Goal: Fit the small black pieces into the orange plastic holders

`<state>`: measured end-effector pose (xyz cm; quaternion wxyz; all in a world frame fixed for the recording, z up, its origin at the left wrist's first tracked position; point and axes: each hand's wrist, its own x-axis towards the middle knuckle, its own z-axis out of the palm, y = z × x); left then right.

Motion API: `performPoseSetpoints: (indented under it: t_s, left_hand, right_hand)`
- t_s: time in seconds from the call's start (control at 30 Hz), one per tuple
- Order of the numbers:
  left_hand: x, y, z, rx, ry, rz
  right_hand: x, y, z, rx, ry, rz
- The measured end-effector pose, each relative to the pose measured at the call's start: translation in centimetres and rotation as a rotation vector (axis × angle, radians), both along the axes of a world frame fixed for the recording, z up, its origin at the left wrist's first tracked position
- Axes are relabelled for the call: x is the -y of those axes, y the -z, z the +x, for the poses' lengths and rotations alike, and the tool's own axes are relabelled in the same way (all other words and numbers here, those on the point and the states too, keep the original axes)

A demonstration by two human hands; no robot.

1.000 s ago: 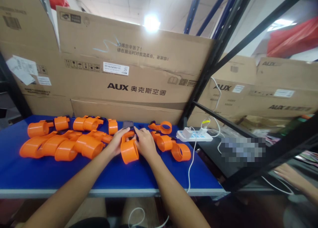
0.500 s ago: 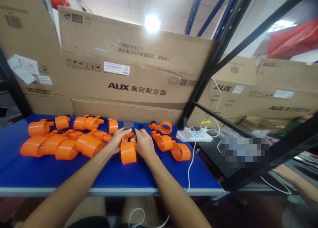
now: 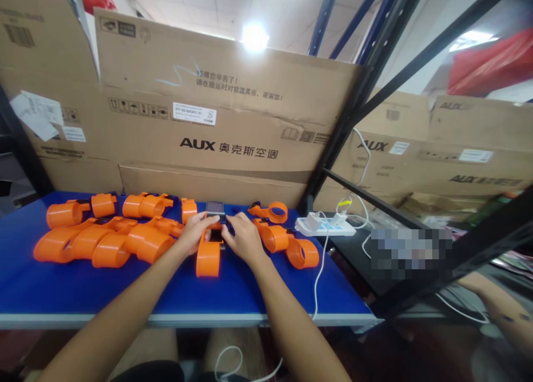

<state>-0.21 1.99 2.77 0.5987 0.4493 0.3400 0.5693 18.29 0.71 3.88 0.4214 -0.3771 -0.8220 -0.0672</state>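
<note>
My left hand (image 3: pixel 194 232) is closed on an orange plastic ring piece (image 3: pixel 208 260) with a flat arm and a dark part at its top. The thumb lies across the upper end, and the ring hangs toward me. My right hand (image 3: pixel 244 236) is at the right side of this piece, thumb and forefinger bent close together by the dark part; what lies between them is too small to make out. Just beyond the fingertips is a small grey device with a screen (image 3: pixel 215 207). Whether it touches the hands I cannot tell.
Several similar orange rings (image 3: pixel 110 252) lie at left on the blue tabletop (image 3: pixel 166 293), more (image 3: pixel 303 254) at right. A white power strip (image 3: pixel 325 225) with cables stands by the black shelf post (image 3: pixel 333 149). Cardboard (image 3: pixel 233 121) walls the back. Another person's arm (image 3: pixel 491 296) shows at right.
The held orange ring piece has shifted slightly left and tilted, showing more of its dark part. My right hand's fingers have drawn back a little from it. More of the grey device shows.
</note>
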Motion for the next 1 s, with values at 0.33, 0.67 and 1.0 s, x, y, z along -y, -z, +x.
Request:
performPoseSetpoints:
  t_s: [0.33, 0.67, 1.0]
  left_hand:
    - [0.0, -0.2, 0.1, 0.030, -0.054, -0.040]
    - [0.3, -0.6, 0.4, 0.066, -0.072, -0.104]
    - [0.1, 0.0, 0.4, 0.066, -0.101, -0.081]
  right_hand:
    - [-1.9, -0.4, 1.7, -0.385, 0.254, -0.078]
    - [-4.8, 0.5, 2.3, -0.571, 0.288, -0.263]
    - [-3.6, -0.2, 2.2, -0.687, 0.168, -0.287]
